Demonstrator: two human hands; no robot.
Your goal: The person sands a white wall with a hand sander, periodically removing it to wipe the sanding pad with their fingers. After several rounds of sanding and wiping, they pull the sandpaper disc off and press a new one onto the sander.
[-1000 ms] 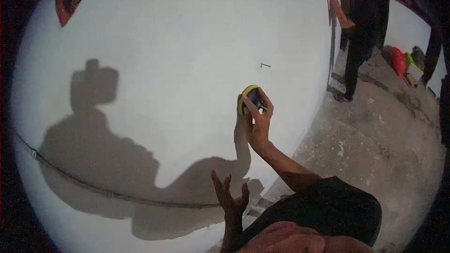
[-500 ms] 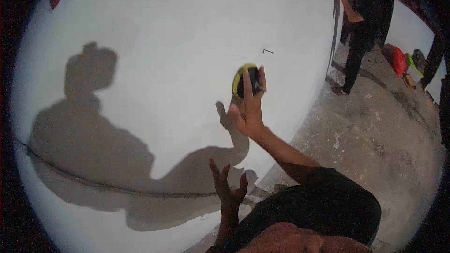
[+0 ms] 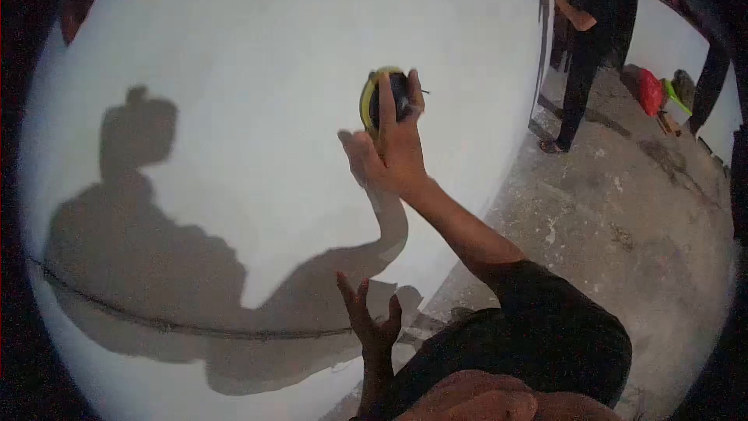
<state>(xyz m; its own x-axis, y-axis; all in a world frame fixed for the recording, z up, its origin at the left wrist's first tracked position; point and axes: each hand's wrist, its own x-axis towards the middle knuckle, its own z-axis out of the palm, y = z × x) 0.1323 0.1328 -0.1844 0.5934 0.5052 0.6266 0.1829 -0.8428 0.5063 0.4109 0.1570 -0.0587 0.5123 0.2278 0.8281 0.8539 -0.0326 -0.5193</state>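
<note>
A round black object with a yellow rim (image 3: pixel 366 105) is pressed against the white wall (image 3: pixel 273 47). My right hand (image 3: pixel 396 136) is on it, fingers over its dark back and thumb out to the left. Just right of those fingertips, a small dark nail or hook (image 3: pixel 425 92) sticks out of the wall, partly hidden. Lower down, my left hand (image 3: pixel 374 320) is raised near the wall with its fingers apart, and nothing is in it.
A dark cable (image 3: pixel 164 326) runs along the lower wall, across my shadow (image 3: pixel 140 242). At the upper right, another person (image 3: pixel 583 54) in dark clothes stands on the concrete floor (image 3: pixel 608 210), one hand raised to a wall. Beyond are a red bag (image 3: pixel 650 92) and a green-edged box (image 3: pixel 676 107).
My right hand and the round object have moved up and left in view, close to the nail, now partly covered. The whole view has shifted slightly. My left hand stays raised.
</note>
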